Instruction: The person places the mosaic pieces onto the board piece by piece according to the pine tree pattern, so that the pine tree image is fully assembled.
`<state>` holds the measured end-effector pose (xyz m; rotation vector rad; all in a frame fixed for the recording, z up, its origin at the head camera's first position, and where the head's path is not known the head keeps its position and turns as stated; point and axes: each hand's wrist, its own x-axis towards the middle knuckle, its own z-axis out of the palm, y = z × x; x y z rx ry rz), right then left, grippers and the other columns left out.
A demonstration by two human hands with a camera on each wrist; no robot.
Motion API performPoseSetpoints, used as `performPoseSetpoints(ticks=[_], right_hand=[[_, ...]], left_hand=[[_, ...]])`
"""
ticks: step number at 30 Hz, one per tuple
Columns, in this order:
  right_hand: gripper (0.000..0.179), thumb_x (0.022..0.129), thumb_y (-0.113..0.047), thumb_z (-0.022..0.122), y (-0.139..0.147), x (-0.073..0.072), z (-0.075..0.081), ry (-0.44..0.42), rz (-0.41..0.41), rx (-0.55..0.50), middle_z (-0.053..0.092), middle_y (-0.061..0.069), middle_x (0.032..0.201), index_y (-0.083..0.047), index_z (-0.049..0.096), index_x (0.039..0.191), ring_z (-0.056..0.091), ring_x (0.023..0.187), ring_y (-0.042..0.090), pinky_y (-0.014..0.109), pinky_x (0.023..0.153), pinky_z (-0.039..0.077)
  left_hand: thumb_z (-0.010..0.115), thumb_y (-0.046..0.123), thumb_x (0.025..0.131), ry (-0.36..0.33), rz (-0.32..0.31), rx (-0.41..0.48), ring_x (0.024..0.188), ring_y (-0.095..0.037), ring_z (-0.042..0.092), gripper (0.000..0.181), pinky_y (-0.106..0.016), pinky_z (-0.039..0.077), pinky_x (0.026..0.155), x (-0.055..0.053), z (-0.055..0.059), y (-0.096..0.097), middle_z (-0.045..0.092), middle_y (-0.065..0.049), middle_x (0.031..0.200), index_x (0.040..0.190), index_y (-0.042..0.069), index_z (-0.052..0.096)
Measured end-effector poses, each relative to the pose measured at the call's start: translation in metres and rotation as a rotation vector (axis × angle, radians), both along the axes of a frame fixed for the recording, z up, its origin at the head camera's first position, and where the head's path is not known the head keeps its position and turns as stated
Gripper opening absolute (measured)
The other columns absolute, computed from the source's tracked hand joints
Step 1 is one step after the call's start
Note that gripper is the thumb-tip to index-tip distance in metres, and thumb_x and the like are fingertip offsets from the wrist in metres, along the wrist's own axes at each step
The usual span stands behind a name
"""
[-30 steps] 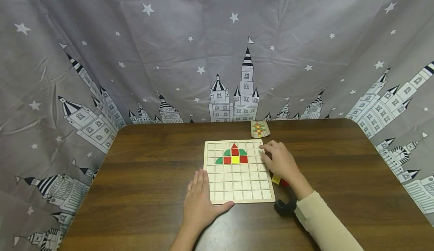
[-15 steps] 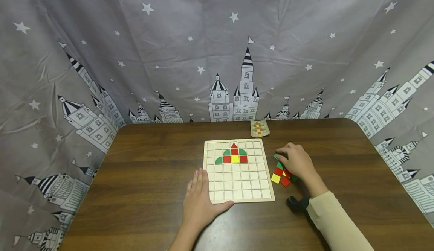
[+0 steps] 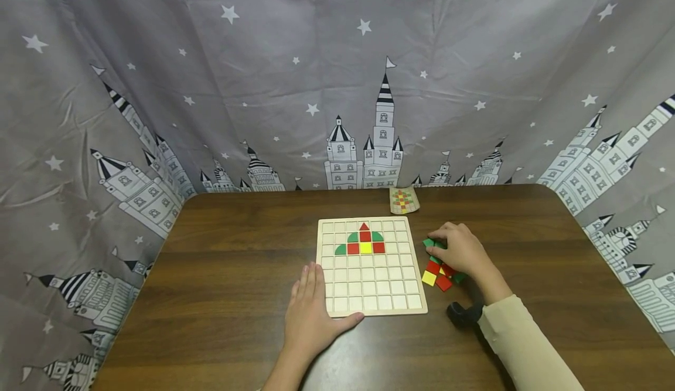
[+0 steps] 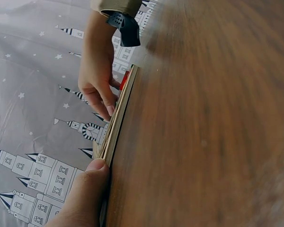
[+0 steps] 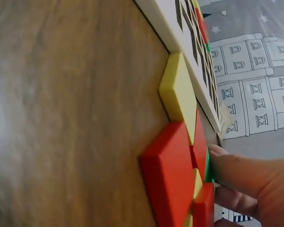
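Observation:
A square wooden grid board (image 3: 371, 288) lies on the table, its upper cells filled with red, green and yellow pieces. My left hand (image 3: 308, 315) rests against its lower left corner, fingers straight along the left side and thumb along the near edge. To the right of the board, my right hand (image 3: 464, 253) bends over a loose pile of tiles, pinching a green tile (image 3: 439, 244) between thumb and fingers. Another green tile (image 3: 428, 242) shows beside the fingertips. Nearer me lie a yellow square tile (image 3: 429, 278) and a red square tile (image 3: 443, 283). The palm hides some of the pile.
Behind the board's far right corner lies a small curled pattern card (image 3: 404, 202) with a coloured tree-like figure. A grey curtain (image 3: 295, 115) printed with castles and stars hangs behind the brown wooden table (image 3: 232, 274). A black strap (image 3: 464, 316) sits at the right wrist.
My right hand has drawn back from the board's right edge to the loose tiles. Green tiles have shifted slightly under its fingers. The left hand has stayed in place.

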<state>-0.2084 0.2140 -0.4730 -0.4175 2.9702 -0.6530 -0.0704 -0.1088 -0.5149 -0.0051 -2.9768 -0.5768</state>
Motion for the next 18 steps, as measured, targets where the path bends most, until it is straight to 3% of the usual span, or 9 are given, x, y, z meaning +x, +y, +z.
performPoseSetpoints(ticks=[8, 18], right_hand=[[0.031, 0.087, -0.027, 0.076, -0.005, -0.002, -0.003, 0.026, -0.009, -0.045, 0.069, 0.008, 0.104, -0.011, 0.071, 0.113, 0.053, 0.102, 0.030, 0.048, 0.084, 0.049], [0.033, 0.089, -0.017, 0.071, -0.012, -0.003, -0.002, 0.001, 0.032, -0.065, 0.068, 0.010, 0.115, -0.010, 0.070, 0.121, 0.055, 0.109, 0.033, 0.054, 0.095, 0.049]], left_hand=[[0.057, 0.093, 0.062, 0.006, 0.001, 0.001, 0.154, -0.030, 0.018, 0.136, -0.049, 0.024, 0.123, 0.000, 0.000, 0.000, 0.023, -0.016, 0.164, 0.156, 0.000, 0.025], [0.056, 0.093, 0.062, -0.001, 0.000, 0.006, 0.154, -0.030, 0.018, 0.136, -0.050, 0.024, 0.123, 0.000, -0.001, 0.000, 0.022, -0.016, 0.165, 0.156, 0.000, 0.024]])
